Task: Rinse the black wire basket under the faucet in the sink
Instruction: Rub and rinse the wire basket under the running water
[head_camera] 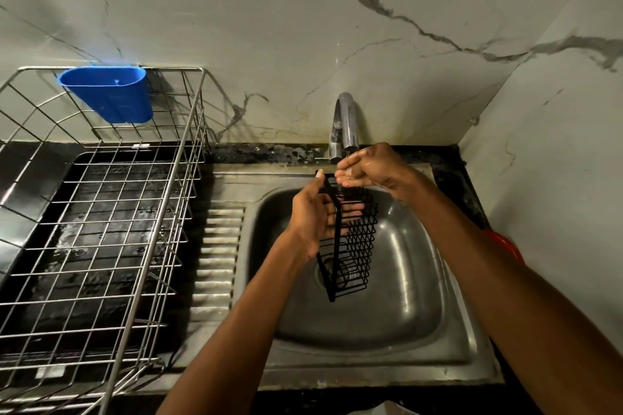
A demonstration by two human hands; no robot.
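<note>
Steel sink [448, 340], black wire basket [357, 239] upended

Black wire basket [357, 239]: narrow, diamond-mesh sides, held on end over the bowl of the steel sink [387, 323]. Its upper end lies just below the spout of the chrome faucet [347, 121], lower end above the drain.

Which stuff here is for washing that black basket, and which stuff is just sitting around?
For the job:
black wire basket, held by the left hand
faucet
sink
right hand, cupped under the spout

Just sitting around:
steel dish rack
blue plastic cup hung on the rack
red thing at the sink's right, mostly hidden
</note>
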